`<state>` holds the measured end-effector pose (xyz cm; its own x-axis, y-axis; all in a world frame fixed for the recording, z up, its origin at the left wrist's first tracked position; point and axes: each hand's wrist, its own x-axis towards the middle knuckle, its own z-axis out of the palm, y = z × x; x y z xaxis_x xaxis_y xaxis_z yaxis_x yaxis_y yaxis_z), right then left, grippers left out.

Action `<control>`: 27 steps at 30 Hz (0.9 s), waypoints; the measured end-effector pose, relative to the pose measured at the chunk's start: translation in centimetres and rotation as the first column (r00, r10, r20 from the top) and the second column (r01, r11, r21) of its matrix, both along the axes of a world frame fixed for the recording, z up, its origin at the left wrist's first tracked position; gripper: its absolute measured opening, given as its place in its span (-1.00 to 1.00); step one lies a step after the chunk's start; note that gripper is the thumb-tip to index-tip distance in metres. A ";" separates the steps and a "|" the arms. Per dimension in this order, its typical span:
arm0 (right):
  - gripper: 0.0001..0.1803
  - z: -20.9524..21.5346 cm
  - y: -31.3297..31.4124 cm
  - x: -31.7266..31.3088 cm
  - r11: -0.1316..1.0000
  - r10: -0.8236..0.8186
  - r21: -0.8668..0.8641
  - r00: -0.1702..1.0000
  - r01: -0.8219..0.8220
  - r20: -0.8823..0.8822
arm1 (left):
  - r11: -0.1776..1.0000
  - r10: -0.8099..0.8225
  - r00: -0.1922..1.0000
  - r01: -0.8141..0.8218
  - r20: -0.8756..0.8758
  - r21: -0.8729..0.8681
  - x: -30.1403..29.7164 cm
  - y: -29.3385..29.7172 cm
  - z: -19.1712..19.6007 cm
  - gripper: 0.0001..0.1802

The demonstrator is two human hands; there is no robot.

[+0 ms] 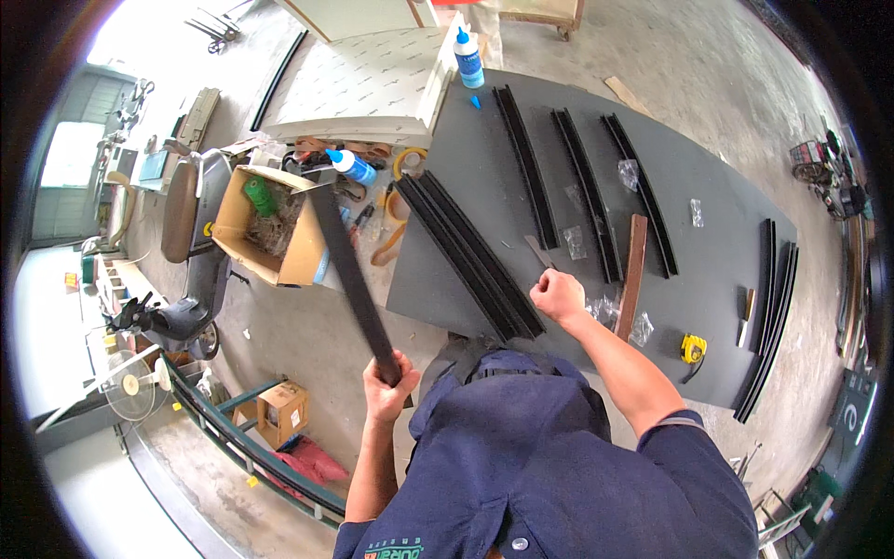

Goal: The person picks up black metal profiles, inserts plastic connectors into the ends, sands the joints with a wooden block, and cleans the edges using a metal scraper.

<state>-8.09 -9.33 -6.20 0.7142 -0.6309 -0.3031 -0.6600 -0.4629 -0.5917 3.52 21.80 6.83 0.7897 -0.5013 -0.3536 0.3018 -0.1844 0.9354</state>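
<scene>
In the head view, the left hand (388, 382) is closed around the near end of a black strip (351, 275). That strip slants up and away to the far left, in the air off the table's left side, its far end beside a cardboard box (300, 244) with a green thing (259, 194) inside.

The right hand (559, 294) is over the near part of the dark grey table (712, 256), its fingers curled in. A thin grey blade (538, 252) shows just beyond them; I cannot tell whether they grip it.

Left of the right hand lies a close-set bunch of black strips (470, 256). On the far side of it, three more strips (587, 196) lie spaced apart, with small clear bags (575, 242) among them. A brown bar (631, 277) lies right of the hand. Farther right are a yellow tape measure (693, 348), a wooden-handled knife (748, 317) and further black strips (767, 270) along the table's right edge.

A white bottle (469, 65) with a blue cap stands at the far left corner; a similar bottle (354, 168) is tilted near the box. A scooter (181, 207) stands farther left.
</scene>
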 end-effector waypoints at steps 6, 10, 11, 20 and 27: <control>-0.91 5.5 -1.6 0.8 0.926 -0.280 0.338 0.908 0.169 0.313 | 0.925 0.098 0.988 -0.045 0.122 -0.378 4.6 -4.0 7.1 -0.61; -0.84 8.8 -2.9 2.0 0.804 -0.455 0.573 0.783 0.158 0.423 | 0.883 -0.059 0.970 0.161 0.236 -0.441 7.6 -6.8 9.4 -0.65; -0.85 10.1 -3.1 2.3 0.814 -0.453 0.559 0.775 0.158 0.440 | 0.883 -0.074 0.975 0.161 0.207 -0.441 7.7 -7.4 9.8 -0.64; -0.86 25.6 -1.3 4.5 0.977 -0.098 0.167 0.412 -0.135 0.906 | 0.822 -0.355 0.885 0.449 0.302 -0.351 6.9 -10.2 12.0 -0.61; -0.83 34.3 4.8 6.0 0.886 0.429 -0.321 0.329 -0.336 0.841 | 0.888 -0.335 0.721 0.457 0.607 -0.053 6.2 -7.5 13.3 -0.33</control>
